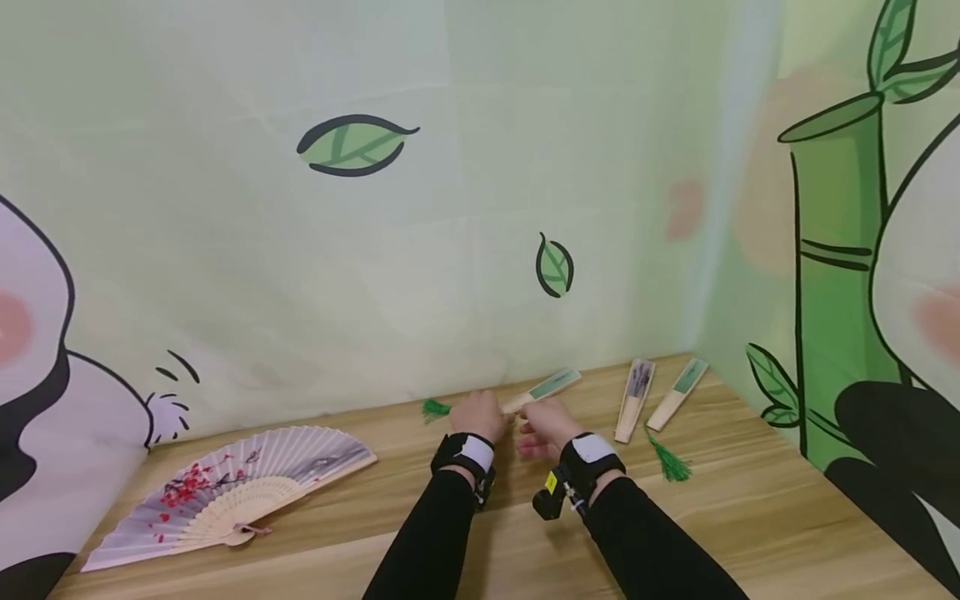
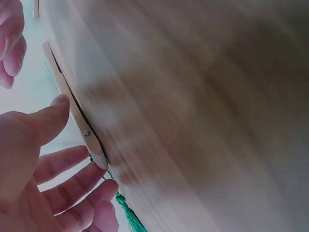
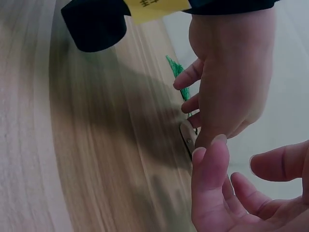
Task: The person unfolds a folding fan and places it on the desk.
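"Lying across this desk, what are you counting?"

"Four in all: a spread blossom-print folding fan is taking up the left side, and three folded ones are lying farther back. The green-covered fan is resting at the hands, a purple-printed fan is lying to its right, and a second green fan is lying beyond that."

"Tassels?"

"Two green ones are showing: the left tassel beside the left hand, the right tassel below the second green fan."

"What are the fingers doing?"

"The left thumb is touching the green-covered fan; whether those fingers are gripping it, I'm not able to tell. The right hand's fingers are bending loosely, parted from its thumb."

"And around?"

"Brown wood grain is running along the desk; a pale green backdrop is hanging behind, displaying a bamboo stalk at right."
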Action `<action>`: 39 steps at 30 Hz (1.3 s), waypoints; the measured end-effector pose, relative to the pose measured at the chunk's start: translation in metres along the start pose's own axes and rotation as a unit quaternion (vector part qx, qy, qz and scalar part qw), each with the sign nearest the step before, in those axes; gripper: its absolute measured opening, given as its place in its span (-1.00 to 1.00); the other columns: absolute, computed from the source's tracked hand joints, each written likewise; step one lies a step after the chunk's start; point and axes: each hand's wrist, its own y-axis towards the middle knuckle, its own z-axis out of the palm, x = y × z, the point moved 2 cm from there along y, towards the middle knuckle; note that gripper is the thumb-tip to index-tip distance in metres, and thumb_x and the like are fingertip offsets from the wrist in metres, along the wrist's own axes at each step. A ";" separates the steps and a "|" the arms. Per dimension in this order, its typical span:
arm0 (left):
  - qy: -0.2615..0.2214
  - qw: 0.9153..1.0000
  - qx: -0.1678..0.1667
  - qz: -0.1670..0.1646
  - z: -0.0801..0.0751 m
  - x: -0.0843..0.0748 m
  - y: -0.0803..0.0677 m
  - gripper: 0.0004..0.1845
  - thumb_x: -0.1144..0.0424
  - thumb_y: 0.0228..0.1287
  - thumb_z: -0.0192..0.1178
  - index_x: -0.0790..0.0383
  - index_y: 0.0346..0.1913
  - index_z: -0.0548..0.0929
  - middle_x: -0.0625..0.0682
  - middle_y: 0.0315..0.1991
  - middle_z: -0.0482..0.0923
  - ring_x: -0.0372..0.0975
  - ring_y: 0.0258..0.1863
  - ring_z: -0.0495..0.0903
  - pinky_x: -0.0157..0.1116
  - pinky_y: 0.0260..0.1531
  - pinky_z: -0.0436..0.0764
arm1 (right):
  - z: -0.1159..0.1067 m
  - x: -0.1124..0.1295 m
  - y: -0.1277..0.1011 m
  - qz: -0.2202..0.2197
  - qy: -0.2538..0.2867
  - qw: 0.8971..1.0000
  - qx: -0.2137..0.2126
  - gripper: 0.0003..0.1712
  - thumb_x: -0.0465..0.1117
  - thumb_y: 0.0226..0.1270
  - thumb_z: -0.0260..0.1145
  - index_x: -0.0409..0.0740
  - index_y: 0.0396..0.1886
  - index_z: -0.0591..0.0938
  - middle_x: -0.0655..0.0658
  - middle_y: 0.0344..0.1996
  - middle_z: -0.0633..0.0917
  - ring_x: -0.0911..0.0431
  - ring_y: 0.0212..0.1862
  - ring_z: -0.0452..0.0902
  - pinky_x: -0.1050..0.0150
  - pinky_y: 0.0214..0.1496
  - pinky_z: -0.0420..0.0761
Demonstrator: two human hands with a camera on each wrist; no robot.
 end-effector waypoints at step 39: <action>-0.409 0.902 0.110 0.083 -0.099 0.026 -0.099 -0.73 0.11 0.39 0.19 0.23 -0.38 0.64 -0.08 -0.59 0.45 -0.29 -0.65 0.35 -0.40 -0.70 0.30 | 0.018 0.013 -0.062 -0.146 0.024 0.985 0.094 -0.74 -0.21 0.49 0.02 -0.32 -0.35 0.45 0.03 -0.72 0.37 0.27 -0.75 0.23 0.47 -0.74 0.22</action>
